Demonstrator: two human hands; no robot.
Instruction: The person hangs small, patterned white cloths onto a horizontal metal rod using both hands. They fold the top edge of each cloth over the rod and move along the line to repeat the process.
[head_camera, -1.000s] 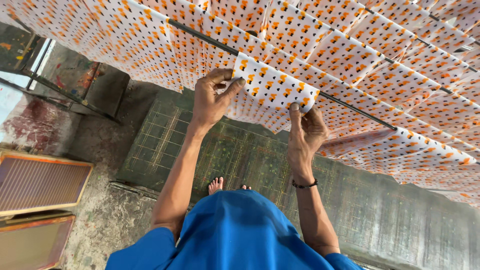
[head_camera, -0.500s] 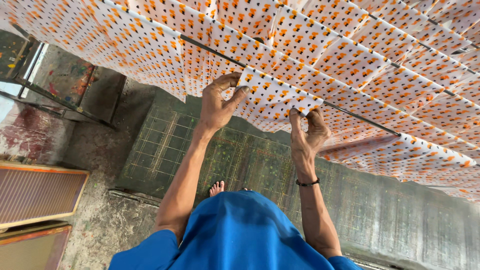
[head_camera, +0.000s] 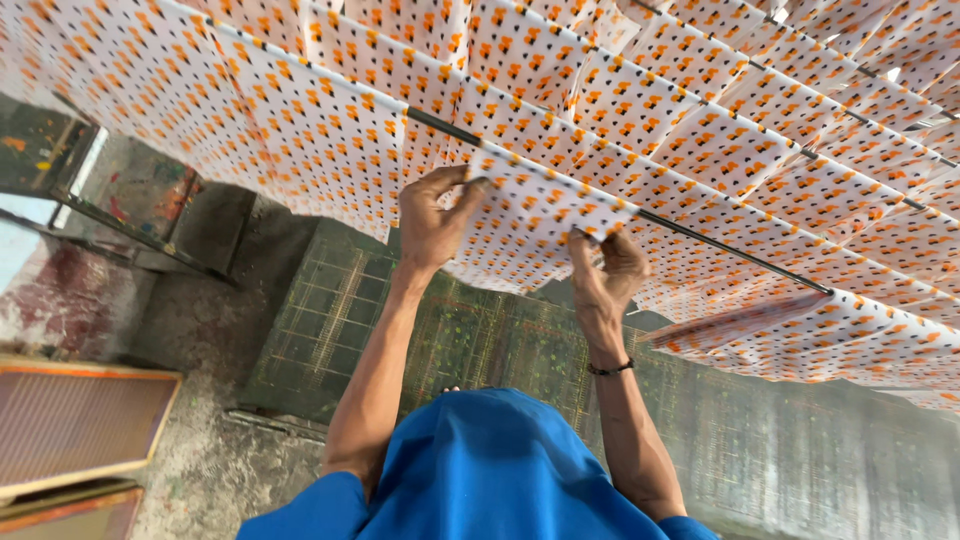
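Observation:
Both arms reach up from my blue shirt (head_camera: 490, 470). My left hand (head_camera: 432, 215) pinches the upper edge of a white sheet printed with small orange and black marks (head_camera: 530, 215). My right hand (head_camera: 603, 268) grips the same sheet's lower right edge. The sheet lies against a thin dark overhead rod (head_camera: 700, 240) that runs diagonally down to the right. A dark band sits on my right wrist (head_camera: 610, 369).
Many more printed sheets (head_camera: 300, 110) hang over parallel rods all around, left, right and above. Below lies a long dark-green work surface with grid marks (head_camera: 480, 340). Wooden-framed screens (head_camera: 80, 420) lie at the lower left on a stained concrete floor (head_camera: 210, 460).
Both hands have stayed on the sheet. It now lies flatter against the rod, and the hanging sheets fill more of the view.

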